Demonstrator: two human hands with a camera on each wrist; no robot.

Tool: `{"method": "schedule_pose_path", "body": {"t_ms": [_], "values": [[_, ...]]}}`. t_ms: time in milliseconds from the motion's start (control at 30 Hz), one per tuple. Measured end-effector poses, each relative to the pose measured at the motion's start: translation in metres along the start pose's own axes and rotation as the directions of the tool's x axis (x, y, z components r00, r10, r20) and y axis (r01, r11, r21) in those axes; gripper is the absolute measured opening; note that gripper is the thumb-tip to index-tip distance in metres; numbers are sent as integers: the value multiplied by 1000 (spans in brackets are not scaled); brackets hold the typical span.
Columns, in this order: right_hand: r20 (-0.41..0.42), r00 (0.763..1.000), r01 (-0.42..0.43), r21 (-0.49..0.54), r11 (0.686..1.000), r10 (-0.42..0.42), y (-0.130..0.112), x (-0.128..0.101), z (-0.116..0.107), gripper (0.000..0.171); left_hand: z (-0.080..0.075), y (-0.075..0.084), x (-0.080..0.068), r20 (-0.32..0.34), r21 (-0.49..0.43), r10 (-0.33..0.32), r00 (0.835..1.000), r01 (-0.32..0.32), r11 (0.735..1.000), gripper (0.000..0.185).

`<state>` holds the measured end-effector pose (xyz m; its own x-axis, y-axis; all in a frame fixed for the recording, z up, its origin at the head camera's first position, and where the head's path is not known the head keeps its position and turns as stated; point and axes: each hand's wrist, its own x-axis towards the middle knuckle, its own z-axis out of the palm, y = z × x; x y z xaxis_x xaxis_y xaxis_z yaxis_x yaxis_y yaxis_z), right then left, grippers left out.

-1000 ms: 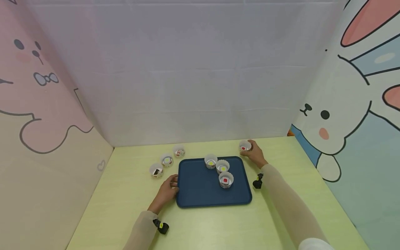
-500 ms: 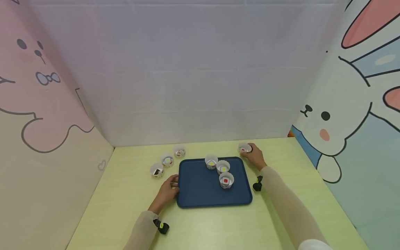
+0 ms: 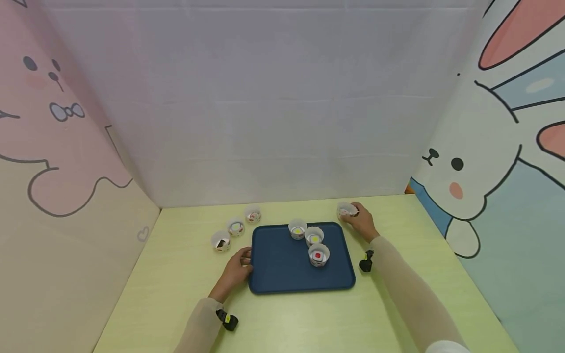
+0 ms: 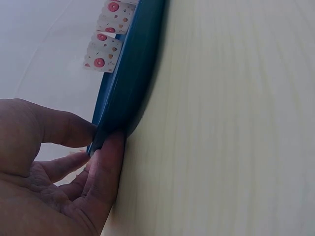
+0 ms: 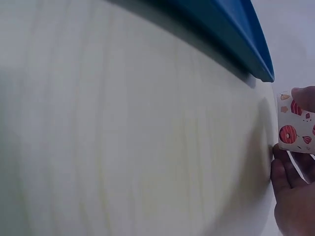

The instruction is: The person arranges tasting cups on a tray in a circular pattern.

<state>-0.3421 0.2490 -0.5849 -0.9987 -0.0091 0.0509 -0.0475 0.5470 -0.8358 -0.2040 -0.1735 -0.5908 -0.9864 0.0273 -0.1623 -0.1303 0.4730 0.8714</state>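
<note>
In the head view my left hand (image 3: 236, 269) is at the left edge of a dark blue tray (image 3: 282, 274). The left wrist view shows its thumb on the tray's rim (image 4: 110, 93) and fingers beneath, pinching it. Beyond the tray's far right corner, my right hand (image 3: 363, 223) holds a white paper baking cup (image 3: 346, 211) by its side. Pink doughnuts are printed on this cup's wall (image 5: 294, 120) in the right wrist view, with the thumb against it and fingers near its base. What lies inside that cup is hard to make out.
Three similar cups stand on the tray's right half: one at the back (image 3: 297, 235), one in the middle (image 3: 314, 242) and one in front (image 3: 319, 262). Left of the tray, three more cups (image 3: 221, 246) form a slanting row on the pale table (image 3: 282, 323). A white wall (image 3: 265, 122) rises behind.
My right hand and its cup have shifted slightly toward me, and the red piece inside has gone from clear view. The left hand and tray look unchanged.
</note>
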Motion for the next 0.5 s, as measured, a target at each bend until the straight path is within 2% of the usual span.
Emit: {"method": "schedule_pose_path", "body": {"t_ms": [100, 500], "values": [[2, 1000, 15, -5, 1000, -15, 2, -1, -1, 68, 0, 1, -1, 3, -14, -4, 1000, 4, 1000, 59], [19, 999, -47, -23, 999, 48, -4, -6, -8, 67, 0, 0, 0, 9, -24, 1, 1000, -1, 1000, 59]]}}
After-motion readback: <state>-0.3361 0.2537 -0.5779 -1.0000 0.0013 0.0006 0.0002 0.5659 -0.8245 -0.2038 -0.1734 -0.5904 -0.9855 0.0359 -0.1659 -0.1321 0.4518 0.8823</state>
